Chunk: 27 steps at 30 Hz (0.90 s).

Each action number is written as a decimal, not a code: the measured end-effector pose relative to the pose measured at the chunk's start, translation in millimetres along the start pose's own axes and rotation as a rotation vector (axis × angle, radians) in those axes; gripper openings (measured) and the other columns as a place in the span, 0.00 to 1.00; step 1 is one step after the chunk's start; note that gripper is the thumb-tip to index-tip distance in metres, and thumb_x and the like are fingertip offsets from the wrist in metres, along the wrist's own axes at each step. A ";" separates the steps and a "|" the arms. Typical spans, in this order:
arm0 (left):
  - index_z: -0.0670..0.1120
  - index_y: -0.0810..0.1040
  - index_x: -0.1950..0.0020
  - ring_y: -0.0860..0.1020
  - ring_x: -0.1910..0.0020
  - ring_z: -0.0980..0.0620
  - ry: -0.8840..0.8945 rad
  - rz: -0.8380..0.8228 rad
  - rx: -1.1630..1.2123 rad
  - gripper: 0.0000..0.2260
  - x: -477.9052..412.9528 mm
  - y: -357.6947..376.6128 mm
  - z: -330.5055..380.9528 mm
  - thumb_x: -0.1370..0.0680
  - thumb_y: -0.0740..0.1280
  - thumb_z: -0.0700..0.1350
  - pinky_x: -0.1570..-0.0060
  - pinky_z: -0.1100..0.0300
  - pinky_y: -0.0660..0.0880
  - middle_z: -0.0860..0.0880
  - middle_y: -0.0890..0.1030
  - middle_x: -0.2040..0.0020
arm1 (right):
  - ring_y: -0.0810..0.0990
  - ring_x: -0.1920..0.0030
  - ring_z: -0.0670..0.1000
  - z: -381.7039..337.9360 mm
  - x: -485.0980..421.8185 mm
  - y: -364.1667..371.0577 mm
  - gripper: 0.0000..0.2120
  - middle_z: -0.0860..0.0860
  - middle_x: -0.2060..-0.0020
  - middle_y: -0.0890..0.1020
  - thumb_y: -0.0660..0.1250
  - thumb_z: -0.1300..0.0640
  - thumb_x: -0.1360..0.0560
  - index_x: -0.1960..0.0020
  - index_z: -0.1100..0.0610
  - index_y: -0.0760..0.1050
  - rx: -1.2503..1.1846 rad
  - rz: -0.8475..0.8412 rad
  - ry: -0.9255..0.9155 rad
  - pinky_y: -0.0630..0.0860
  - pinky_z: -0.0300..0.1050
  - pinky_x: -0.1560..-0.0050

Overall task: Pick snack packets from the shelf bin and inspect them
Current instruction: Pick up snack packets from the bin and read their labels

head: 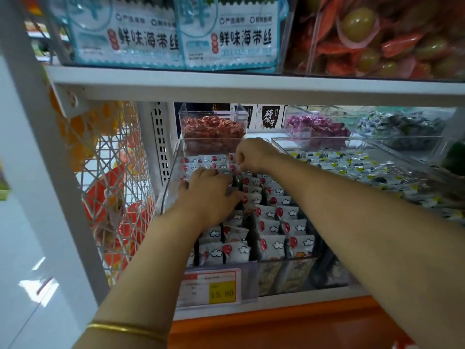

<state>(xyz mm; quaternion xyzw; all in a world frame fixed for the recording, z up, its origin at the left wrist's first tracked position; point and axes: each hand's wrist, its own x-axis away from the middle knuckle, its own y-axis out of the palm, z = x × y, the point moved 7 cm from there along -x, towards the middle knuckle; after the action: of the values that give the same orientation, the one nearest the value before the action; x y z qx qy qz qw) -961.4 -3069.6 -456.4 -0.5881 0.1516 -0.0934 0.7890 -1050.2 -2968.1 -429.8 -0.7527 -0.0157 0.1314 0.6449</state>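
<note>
The white shelf (251,89) holds a long clear bin (286,273). The bin runs from the front edge away toward the back. It is full of snack packets (271,244), white with red balloons, standing up in rows. Both hands reach to the far end of the bin. The left hand (208,190) lies on the packets with its fingers almost straight. The right hand (254,153) is a bit farther back. Its fingers are curled and seem to pinch the top of a back packet (232,167), ready to lift it.
</note>
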 end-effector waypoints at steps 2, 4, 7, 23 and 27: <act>0.47 0.74 0.37 0.61 0.30 0.43 0.002 0.018 0.019 0.17 1.3 -2.8 -1.0 0.21 0.58 0.53 0.31 0.43 0.57 0.44 0.70 0.34 | 0.80 0.50 0.56 1.4 3.2 -4.8 0.04 0.57 0.51 0.81 0.66 0.66 0.27 0.58 0.61 0.78 0.007 0.010 0.000 0.76 0.50 0.46; 0.46 0.75 0.41 0.63 0.33 0.43 0.002 0.039 0.031 0.15 3.2 -6.7 -3.0 0.21 0.59 0.53 0.31 0.44 0.58 0.44 0.72 0.38 | 0.79 0.50 0.56 3.9 7.0 -14.2 0.07 0.58 0.52 0.81 0.64 0.66 0.26 0.61 0.59 0.73 -0.011 0.080 0.015 0.76 0.51 0.47; 0.44 0.76 0.43 0.67 0.36 0.42 0.008 0.093 0.068 0.14 9.9 -14.8 -4.6 0.21 0.60 0.52 0.34 0.46 0.63 0.43 0.73 0.41 | 0.75 0.56 0.53 9.1 16.3 -31.9 0.09 0.54 0.60 0.75 0.61 0.64 0.24 0.62 0.56 0.66 -0.048 0.235 0.054 0.72 0.46 0.57; 0.44 0.66 0.29 0.73 0.39 0.50 0.017 0.323 0.523 0.20 66.7 -38.2 4.0 0.21 0.62 0.45 0.42 0.56 0.72 0.46 0.72 0.33 | 0.80 0.66 0.54 26.4 191.7 -71.7 0.07 0.56 0.62 0.77 0.65 0.63 0.24 0.59 0.59 0.68 -0.693 0.779 0.217 0.77 0.46 0.64; 0.46 0.69 0.31 0.78 0.50 0.52 -0.009 0.263 0.684 0.18 69.8 -31.9 6.8 0.21 0.62 0.46 0.59 0.67 0.71 0.52 0.77 0.44 | 0.80 0.72 0.47 31.6 209.4 -61.0 0.07 0.58 0.61 0.79 0.65 0.64 0.24 0.59 0.59 0.68 -1.065 0.687 0.265 0.78 0.38 0.69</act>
<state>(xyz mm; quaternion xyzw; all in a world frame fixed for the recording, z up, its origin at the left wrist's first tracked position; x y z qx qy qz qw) -892.6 -3095.5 -433.1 -0.2660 0.1825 -0.0340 0.9459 -846.1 -2886.9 -411.7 -0.9416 0.2429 0.2105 0.1006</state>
